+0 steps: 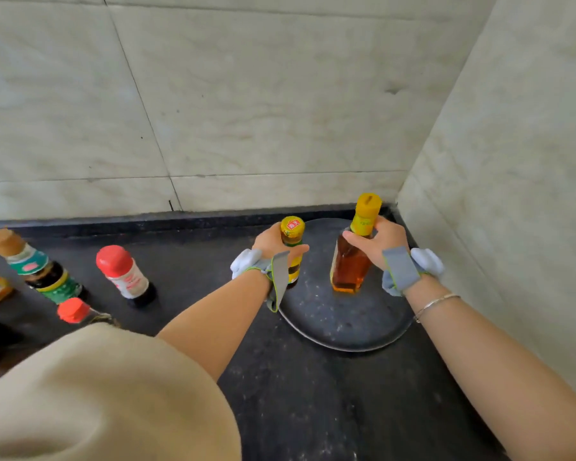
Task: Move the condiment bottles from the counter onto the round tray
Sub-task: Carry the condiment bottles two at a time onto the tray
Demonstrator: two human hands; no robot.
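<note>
Both forearms are bare. Each hand, left hand (273,242) and right hand (381,242), wears a grey strap with pale blue padding; a thin silver bracelet (434,304) circles the right wrist; a beige sleeve (97,394) covers the left shoulder.

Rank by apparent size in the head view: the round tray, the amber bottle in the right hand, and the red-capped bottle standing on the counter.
1. round tray
2. amber bottle
3. red-capped bottle, though it looks close to the amber bottle, so that order is unsure.
</note>
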